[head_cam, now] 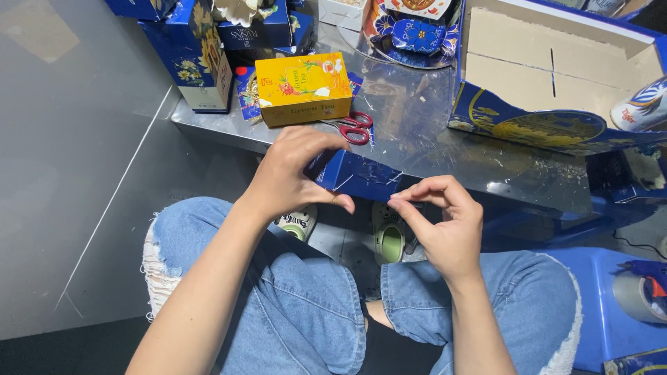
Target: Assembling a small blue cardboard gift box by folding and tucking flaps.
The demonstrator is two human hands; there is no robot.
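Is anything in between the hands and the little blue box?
No. The left hand already holds the blue box, and the right hand pinches right at its edge. The scissors and yellow box lie behind, on the table.

Small dark blue box, glossy, wrapped in clear film with creases catching light, tilted with one end lower toward 4 o'clock, held at the near edge of the surface, just at 6 o'clock from the red scissors
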